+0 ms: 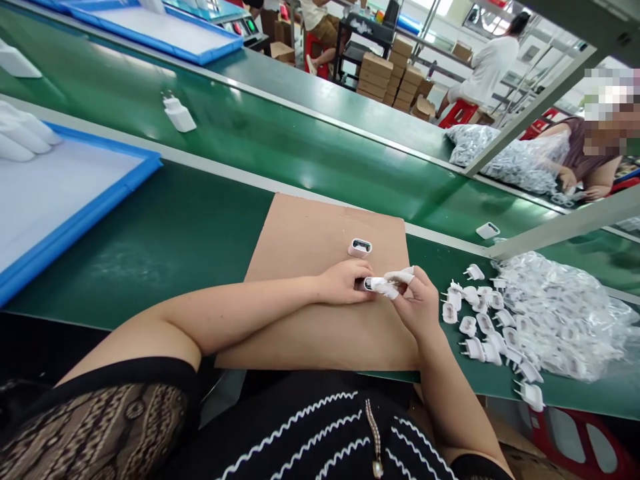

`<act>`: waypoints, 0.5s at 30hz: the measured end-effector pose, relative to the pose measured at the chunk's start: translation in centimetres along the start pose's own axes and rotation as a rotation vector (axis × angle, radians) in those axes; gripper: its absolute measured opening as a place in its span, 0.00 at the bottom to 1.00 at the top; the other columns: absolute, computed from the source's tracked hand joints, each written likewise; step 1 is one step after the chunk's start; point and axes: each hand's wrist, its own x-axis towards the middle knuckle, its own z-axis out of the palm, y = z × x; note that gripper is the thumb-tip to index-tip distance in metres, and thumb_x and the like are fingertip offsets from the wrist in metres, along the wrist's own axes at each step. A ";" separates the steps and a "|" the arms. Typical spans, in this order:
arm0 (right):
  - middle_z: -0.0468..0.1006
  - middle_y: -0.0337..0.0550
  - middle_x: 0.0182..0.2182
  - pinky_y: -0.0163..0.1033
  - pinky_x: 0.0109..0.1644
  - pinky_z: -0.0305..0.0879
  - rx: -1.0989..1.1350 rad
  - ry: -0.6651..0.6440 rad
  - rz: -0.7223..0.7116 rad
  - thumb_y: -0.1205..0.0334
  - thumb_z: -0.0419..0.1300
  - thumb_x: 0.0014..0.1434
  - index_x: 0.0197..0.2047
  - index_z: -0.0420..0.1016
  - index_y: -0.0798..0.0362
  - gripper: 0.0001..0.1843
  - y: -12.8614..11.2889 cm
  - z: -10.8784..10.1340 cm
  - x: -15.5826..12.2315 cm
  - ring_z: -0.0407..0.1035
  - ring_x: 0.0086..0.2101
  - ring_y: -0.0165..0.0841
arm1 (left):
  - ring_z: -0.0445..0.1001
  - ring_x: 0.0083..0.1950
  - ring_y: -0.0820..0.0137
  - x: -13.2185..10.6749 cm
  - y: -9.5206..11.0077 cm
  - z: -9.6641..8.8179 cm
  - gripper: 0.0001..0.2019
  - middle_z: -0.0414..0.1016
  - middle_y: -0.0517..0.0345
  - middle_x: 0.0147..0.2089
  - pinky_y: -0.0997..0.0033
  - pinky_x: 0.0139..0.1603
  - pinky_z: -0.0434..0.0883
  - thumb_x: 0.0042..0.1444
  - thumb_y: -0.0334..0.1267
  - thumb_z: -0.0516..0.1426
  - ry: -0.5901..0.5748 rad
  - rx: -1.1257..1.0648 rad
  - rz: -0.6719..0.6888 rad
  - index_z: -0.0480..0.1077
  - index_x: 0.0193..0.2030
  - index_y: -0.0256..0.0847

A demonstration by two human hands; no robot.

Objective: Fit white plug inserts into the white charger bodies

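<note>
My left hand (343,280) is curled shut around a small white charger shell (369,284) over a brown cardboard sheet (300,247). My right hand (417,303), with white finger cots on two fingertips, pinches the same shell from the right side. Another white shell (360,247) lies on the cardboard just beyond my hands. Several white plug parts (475,327) are scattered to the right of my right hand.
A clear bag of white plug parts (560,313) lies at the right. A blue-framed white tray (75,200) is at the left, with a gloved hand (23,137) on it. A white charger (179,115) rides on the green belt (280,140). Other people work behind.
</note>
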 end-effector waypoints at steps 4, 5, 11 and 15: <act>0.79 0.46 0.41 0.45 0.44 0.74 -0.049 -0.078 -0.077 0.52 0.66 0.65 0.47 0.84 0.43 0.10 -0.1 0.7 0.1 0.75 0.40 0.39 | 0.76 0.41 0.65 0.1 -0.1 0.0 0.10 0.76 0.52 0.40 0.65 0.44 0.73 0.60 0.44 0.65 -0.004 -0.033 0.012 0.78 0.36 0.39; 0.80 0.46 0.43 0.46 0.46 0.74 -0.050 -0.091 -0.082 0.53 0.65 0.65 0.49 0.83 0.43 0.10 0.0 0.7 0.0 0.75 0.42 0.40 | 0.76 0.41 0.65 0.1 -0.1 0.0 0.10 0.76 0.52 0.40 0.65 0.44 0.73 0.60 0.44 0.65 0.001 -0.028 0.013 0.78 0.36 0.39; 0.82 0.45 0.42 0.49 0.49 0.74 -0.113 -0.012 -0.076 0.57 0.63 0.66 0.53 0.81 0.41 0.12 0.3 0.7 -0.4 0.76 0.43 0.42 | 0.76 0.42 0.63 0.1 -0.1 0.0 0.11 0.76 0.52 0.40 0.64 0.45 0.74 0.58 0.46 0.67 0.006 0.005 -0.017 0.79 0.40 0.40; 0.82 0.46 0.41 0.49 0.47 0.74 -0.126 -0.080 -0.133 0.58 0.63 0.66 0.51 0.82 0.42 0.11 0.1 1.0 -0.3 0.76 0.43 0.43 | 0.76 0.40 0.65 0.2 -0.2 0.1 0.09 0.77 0.53 0.40 0.65 0.45 0.73 0.60 0.44 0.65 0.013 -0.004 0.029 0.78 0.36 0.39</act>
